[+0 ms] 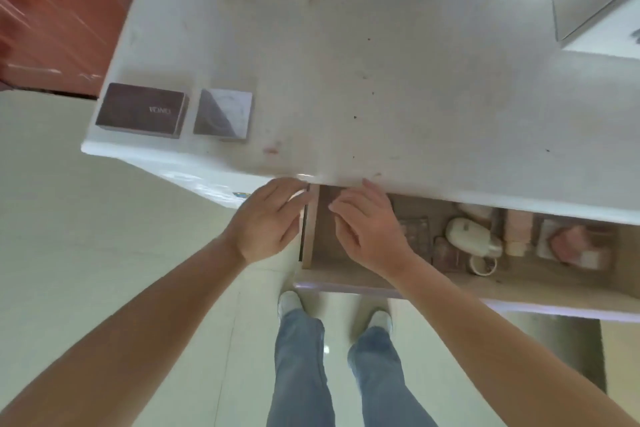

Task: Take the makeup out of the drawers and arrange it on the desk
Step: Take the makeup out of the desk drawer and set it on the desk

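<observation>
Both the left hand (268, 218) and right hand (367, 222), loosely open, hold nothing at the drawer's (346, 274) left end; its palettes (414, 229) look light, stiff, best pinched by edges

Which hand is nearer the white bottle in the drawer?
Right. The right hand is inside the drawer, just left of the white bottle; the left hand is outside its left wall.

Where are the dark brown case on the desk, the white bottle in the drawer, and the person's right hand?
dark brown case (141, 110): head view, middle of its lid.
white bottle (465, 233): head view, its rounded body.
right hand (372, 230): head view, back of the hand.
</observation>
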A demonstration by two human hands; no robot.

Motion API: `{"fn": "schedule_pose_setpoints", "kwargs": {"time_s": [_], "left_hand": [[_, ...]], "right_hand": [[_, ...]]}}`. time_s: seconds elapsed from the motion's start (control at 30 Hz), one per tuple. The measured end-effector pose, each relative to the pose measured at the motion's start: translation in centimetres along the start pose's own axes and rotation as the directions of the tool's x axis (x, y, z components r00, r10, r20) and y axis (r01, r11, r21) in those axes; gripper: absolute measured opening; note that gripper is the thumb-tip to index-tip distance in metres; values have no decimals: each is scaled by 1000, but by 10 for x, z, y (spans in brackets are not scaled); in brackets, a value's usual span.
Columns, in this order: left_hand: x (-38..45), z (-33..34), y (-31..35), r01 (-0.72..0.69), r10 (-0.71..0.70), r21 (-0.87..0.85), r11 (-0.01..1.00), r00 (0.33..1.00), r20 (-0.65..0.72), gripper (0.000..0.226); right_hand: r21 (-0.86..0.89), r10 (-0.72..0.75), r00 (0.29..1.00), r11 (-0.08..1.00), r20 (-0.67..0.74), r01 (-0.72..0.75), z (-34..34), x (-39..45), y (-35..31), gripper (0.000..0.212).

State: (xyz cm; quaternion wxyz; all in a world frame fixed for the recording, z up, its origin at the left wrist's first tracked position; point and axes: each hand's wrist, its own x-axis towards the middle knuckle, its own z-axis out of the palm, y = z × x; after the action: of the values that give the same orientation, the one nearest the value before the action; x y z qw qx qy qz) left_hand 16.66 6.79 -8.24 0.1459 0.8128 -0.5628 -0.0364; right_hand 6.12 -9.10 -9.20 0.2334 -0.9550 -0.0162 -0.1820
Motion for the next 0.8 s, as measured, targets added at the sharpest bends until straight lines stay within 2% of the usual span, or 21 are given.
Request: {"fn": "schedule_pose_setpoints", "kwargs": {"time_s": [0.03, 0.07, 0.1, 0.13, 0.17, 0.2, 0.27, 0.33, 0.43, 0.47, 0.53, 0.63, 0.7, 0.8], "left_hand": [[4, 16, 18, -19, 20, -33, 999, 999, 39, 28], [9, 31, 35, -10, 14, -44, 999, 995, 103, 24], [16, 45, 48, 24, -15, -47, 999, 982, 188, 24], [23, 58, 61, 94, -82, -27, 995, 955, 286, 27], [29, 71, 69, 192, -188, 25, 981, 912, 365, 30], [35, 83, 75, 310, -314, 81, 947, 850, 423, 33], [43, 99, 84, 485, -504, 169, 858, 730, 461, 34], [46, 106, 90, 571, -592, 198, 797, 671, 446, 35], [43, 108, 89, 638, -654, 201, 744, 632, 415, 36], [44, 109, 88, 660, -671, 188, 728, 627, 397, 37], [49, 112, 87, 688, -691, 166, 707, 622, 367, 43], [64, 118, 83, 724, -721, 133, 677, 618, 312, 56], [77, 124, 79, 756, -746, 94, 648, 605, 280, 57], [90, 134, 72, 788, -777, 67, 612, 584, 234, 60]], "right_hand": [[-8, 21, 997, 1000, 74, -21, -9, -22, 13, 13], [-41, 78, 976, 997, 206, -71, -16, -40, 27, 11], [-112, 182, 908, 982, 377, -150, -22, -54, 39, 14], [-225, 302, 794, 951, 528, -212, -26, -66, 51, 21], [-316, 405, 686, 912, 604, -260, -25, -73, 64, 30], [-371, 489, 604, 872, 629, -319, -22, -76, 73, 38], [-380, 579, 519, 811, 629, -444, -10, -73, 82, 50], [-351, 635, 468, 752, 615, -558, 9, -64, 80, 57], [-361, 755, 380, 610, 535, -705, 32, -54, 76, 68], [-363, 777, 356, 578, 519, -731, 35, -52, 76, 69], [-342, 779, 346, 564, 524, -751, 35, -53, 80, 59], [-239, 731, 400, 599, 552, -764, 21, -60, 89, 37], [-155, 715, 409, 580, 567, -799, 7, -65, 94, 28], [-64, 703, 341, 481, 624, -874, -13, -69, 100, 23]]}}
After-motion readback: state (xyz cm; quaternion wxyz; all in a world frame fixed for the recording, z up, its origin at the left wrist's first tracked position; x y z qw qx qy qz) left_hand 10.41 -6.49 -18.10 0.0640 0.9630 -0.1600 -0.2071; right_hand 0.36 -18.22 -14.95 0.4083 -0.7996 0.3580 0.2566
